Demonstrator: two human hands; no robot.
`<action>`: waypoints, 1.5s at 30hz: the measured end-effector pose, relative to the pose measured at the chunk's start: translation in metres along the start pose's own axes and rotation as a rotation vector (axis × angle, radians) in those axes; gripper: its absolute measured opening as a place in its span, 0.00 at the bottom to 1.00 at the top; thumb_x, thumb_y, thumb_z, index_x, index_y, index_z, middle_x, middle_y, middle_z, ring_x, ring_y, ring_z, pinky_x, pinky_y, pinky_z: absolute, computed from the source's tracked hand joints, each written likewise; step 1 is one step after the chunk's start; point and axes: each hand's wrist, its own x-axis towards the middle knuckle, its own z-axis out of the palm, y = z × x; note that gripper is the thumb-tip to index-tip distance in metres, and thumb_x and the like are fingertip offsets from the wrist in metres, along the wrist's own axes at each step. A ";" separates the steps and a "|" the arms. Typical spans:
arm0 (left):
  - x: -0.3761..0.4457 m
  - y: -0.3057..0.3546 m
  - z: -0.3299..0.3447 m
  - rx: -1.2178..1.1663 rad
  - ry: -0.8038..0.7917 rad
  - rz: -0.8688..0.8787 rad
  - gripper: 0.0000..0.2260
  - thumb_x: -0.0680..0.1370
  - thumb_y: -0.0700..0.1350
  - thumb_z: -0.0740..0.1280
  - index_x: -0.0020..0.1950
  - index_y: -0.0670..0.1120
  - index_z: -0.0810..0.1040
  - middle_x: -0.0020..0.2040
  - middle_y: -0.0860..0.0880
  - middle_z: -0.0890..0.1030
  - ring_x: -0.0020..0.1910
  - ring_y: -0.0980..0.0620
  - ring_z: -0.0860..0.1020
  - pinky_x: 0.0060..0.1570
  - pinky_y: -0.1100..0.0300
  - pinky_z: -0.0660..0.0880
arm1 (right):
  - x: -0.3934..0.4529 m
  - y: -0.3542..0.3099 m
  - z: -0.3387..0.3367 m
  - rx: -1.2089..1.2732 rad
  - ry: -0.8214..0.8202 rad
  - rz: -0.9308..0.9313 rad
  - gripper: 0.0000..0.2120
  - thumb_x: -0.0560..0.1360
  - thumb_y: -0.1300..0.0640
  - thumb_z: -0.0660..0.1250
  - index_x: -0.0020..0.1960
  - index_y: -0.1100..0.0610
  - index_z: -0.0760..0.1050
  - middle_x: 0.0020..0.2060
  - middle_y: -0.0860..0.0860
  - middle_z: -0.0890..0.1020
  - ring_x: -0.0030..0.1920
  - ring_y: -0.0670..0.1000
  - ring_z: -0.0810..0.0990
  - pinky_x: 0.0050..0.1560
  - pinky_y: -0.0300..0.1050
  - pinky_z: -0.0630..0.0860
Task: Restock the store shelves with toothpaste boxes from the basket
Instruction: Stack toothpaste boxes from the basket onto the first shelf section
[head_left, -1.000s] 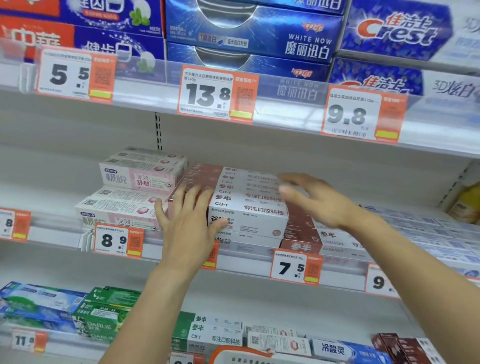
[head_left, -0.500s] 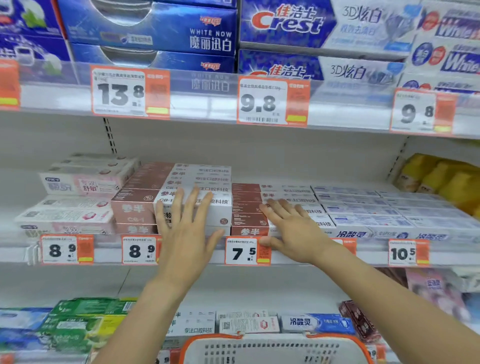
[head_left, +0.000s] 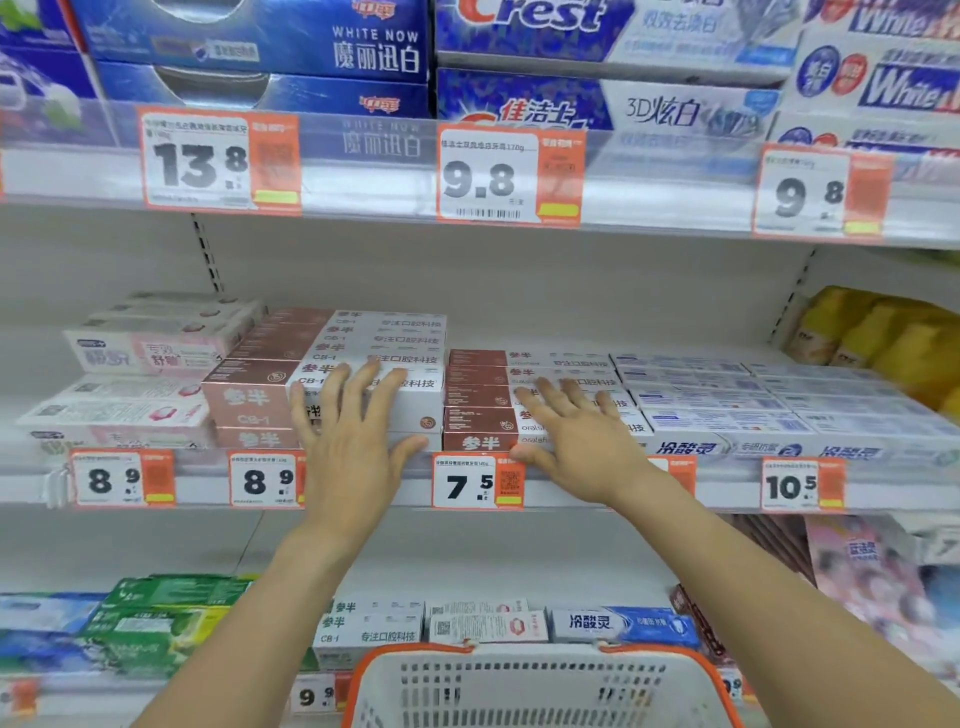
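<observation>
Fingers (head_left: 363, 395) of the left hand (head_left: 353, 457) lie straight and spread, pressed flat on the taller toothpaste stack (head_left: 249, 400). Right hand (head_left: 582, 447), equally flat, rests on the lower stack (head_left: 478, 421) just beside. Basket (head_left: 519, 686) sits below both wrists.

White metal store shelving (head_left: 519, 291) is filling the whole view, its pale back panel running between slotted uprights (head_left: 205, 249). Clear plastic rails (head_left: 363, 171) are edging each shelf, carrying orange-and-white price tags (head_left: 218, 161). Even, soft light is falling across everything.
</observation>
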 end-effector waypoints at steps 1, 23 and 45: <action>0.000 -0.001 0.000 -0.006 -0.007 0.000 0.31 0.72 0.55 0.75 0.72 0.50 0.69 0.73 0.47 0.69 0.75 0.41 0.62 0.73 0.32 0.49 | 0.000 -0.001 0.000 -0.011 0.000 -0.001 0.41 0.73 0.26 0.40 0.81 0.44 0.42 0.81 0.48 0.47 0.81 0.56 0.44 0.78 0.66 0.46; -0.021 -0.125 -0.078 -0.110 0.141 -0.229 0.21 0.76 0.49 0.69 0.68 0.47 0.72 0.69 0.46 0.71 0.69 0.44 0.67 0.67 0.42 0.59 | 0.032 -0.180 -0.108 0.404 0.393 -0.546 0.16 0.77 0.55 0.68 0.63 0.56 0.75 0.54 0.52 0.79 0.53 0.49 0.77 0.56 0.42 0.72; 0.001 -0.291 -0.089 -0.395 -0.224 -0.490 0.48 0.65 0.59 0.80 0.78 0.50 0.58 0.71 0.48 0.69 0.72 0.47 0.64 0.75 0.46 0.51 | 0.271 -0.360 -0.110 0.168 -0.414 -0.209 0.63 0.58 0.48 0.85 0.80 0.42 0.47 0.77 0.48 0.63 0.74 0.56 0.66 0.72 0.57 0.68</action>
